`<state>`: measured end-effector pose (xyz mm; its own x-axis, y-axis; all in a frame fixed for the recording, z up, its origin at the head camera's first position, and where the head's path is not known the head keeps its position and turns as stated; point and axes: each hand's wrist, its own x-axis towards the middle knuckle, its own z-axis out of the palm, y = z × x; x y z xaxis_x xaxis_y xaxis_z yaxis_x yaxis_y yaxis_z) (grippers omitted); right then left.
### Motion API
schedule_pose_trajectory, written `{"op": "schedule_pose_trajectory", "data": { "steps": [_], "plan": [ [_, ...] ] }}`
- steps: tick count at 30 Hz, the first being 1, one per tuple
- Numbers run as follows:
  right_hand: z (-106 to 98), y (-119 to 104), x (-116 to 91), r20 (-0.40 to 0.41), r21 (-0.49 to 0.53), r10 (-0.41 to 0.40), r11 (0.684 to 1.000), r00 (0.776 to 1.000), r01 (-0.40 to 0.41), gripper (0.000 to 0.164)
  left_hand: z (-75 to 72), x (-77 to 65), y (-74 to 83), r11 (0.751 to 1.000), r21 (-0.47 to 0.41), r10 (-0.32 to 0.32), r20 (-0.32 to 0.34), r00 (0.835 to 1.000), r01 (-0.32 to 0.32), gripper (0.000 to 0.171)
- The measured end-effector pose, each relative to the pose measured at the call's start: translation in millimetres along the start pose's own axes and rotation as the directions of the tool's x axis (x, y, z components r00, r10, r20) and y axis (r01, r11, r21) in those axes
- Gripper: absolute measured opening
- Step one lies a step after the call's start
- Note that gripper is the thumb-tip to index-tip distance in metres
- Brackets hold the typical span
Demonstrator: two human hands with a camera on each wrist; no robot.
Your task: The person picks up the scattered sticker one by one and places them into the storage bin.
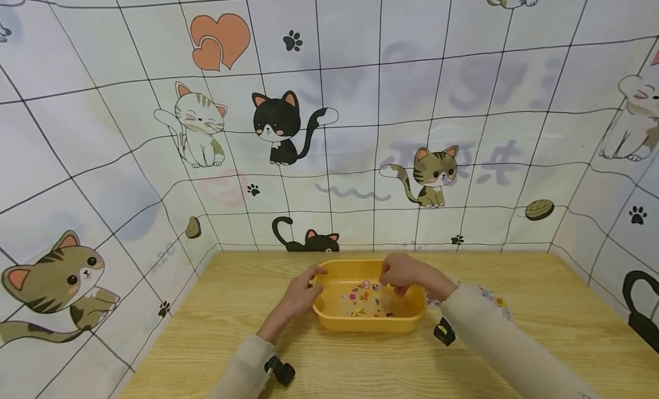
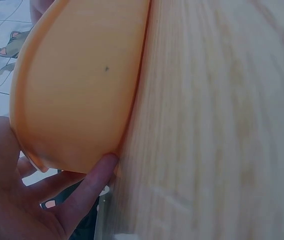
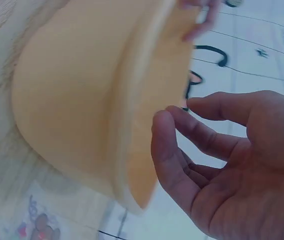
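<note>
Your left hand (image 1: 298,299) sits against the left end of the shallow yellow plastic tub (image 1: 368,324), which stands near the middle of the pale wood-grain tabletop (image 1: 540,330), close to the back edge. From the head camera the fingers curl over the tub's left rim, thumb towards the top corner. The left wrist view adds what the head view hides — a finger (image 2: 94,182) pressed against the lower outside wall of the tub (image 2: 76,95) right where it meets the tabletop (image 2: 222,120), so the hand grasps that end of the tub.

Your right hand (image 1: 407,276) hovers over the tub's far right corner, fingers drooping down towards the inside. The head view alone leaves it unclear whether they pinch anything. The right wrist view settles it: the hand (image 3: 232,165) is slack and holds nothing, fingers (image 3: 202,135) loosely bent and apart, just beside the tub's rim (image 3: 147,140) without touching it.

Only the head camera looks into the tub — a scatter of small multicoloured stickers or beads (image 1: 366,299) lies on its floor; they are too small to tell which. A printed sheet with small colourful figures (image 1: 494,299) lies on the table just right of the tub, partly under your right sleeve (image 1: 494,336); the right wrist view catches its corner (image 3: 31,227). A cloth backdrop printed with cartoon cats (image 1: 329,130) walls in the table.
</note>
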<state>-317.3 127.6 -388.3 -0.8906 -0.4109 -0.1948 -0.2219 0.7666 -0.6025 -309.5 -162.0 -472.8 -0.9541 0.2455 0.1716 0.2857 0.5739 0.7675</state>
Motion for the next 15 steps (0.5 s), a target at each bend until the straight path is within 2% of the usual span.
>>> {"op": "schedule_pose_trajectory", "data": {
  "steps": [6, 15],
  "plan": [
    [-18.3, 6.7, -20.8, -0.063, 0.070, -0.094, 0.993, 0.994, 0.098, 0.016, -0.4, -0.3, 0.3, 1.000, 0.009, 0.011, -0.006, 1.000, -0.011, 0.036],
    [-39.0, 32.1, -48.8, -0.158, 0.123, -0.180, 0.972, 0.971, 0.200, 0.021, 0.2, 0.6, -0.2, 1.000, 0.016, 0.016, -0.006, 1.000, -0.016, 0.036]
  ]
}}
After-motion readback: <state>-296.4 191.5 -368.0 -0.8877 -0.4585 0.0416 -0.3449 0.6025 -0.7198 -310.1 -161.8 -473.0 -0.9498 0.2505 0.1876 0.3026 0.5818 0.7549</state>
